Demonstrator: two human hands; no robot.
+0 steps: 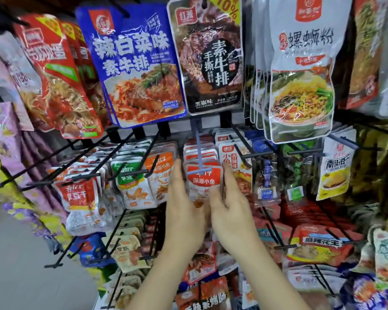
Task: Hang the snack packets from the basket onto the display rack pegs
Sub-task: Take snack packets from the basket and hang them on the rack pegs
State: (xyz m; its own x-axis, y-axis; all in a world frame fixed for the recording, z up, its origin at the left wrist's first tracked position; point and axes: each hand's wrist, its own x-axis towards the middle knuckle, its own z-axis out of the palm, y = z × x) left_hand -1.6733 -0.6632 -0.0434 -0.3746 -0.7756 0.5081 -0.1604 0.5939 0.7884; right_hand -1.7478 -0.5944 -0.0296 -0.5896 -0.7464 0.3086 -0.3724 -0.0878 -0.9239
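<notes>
A small red-and-white fish snack packet (203,177) hangs at the front of a pale blue peg (198,151) in the middle row of the display rack. My left hand (184,211) lies against the packet's left edge with straight fingers. My right hand (230,204) holds its right edge, thumb on the front and fingers up along the side. Several alike packets hang behind it on the same peg. The basket is not in view.
Black pegs (130,173) jut out toward me left and right, loaded with small packets. Large pouches, a blue one (134,63) and a black one (208,57), hang above. Lower rows hold more packets (323,242). Grey floor (20,265) lies at the lower left.
</notes>
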